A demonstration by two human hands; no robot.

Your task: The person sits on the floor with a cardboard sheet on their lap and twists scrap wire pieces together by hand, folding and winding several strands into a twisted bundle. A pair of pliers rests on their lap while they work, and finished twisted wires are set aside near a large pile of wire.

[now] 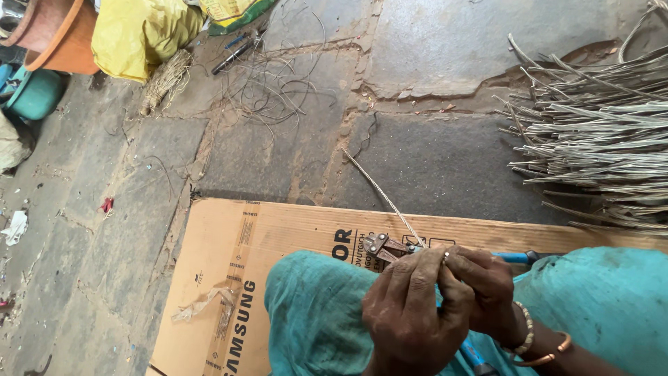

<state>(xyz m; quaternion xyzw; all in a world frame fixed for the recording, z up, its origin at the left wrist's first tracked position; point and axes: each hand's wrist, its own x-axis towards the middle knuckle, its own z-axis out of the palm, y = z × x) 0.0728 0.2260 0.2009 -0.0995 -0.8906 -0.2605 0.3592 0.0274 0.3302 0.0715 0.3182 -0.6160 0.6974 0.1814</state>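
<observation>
Teal cloth [598, 299] over the person's knees hides most of the cutters [387, 246]: only the rusty jaws and a strip of blue handle [511, 257] show past the hands, and a second blue piece peeps out low between the wrists. Left hand [407, 310] and right hand [487, 292] are pressed together at the bottom edge; the fingers [424, 268] of both are curled shut, pinching the near end of a thin pale cane strip [379, 191]. How much of the strip lies inside the hands is covered. The strip runs up and away over the cutter jaws, past the cardboard and above the stone floor [431, 160].

Flattened brown cardboard [278, 237] lies under the knees, dark print along its edges, torn tape on its left part. A bundle of pale strips [598, 132] is cut off at the right edge. At top left, cropped, sit a yellow sack [139, 31], an orange tub [62, 35] and a teal basin [31, 94]; loose wires [278, 83] beside them are hard to untangle by eye.
</observation>
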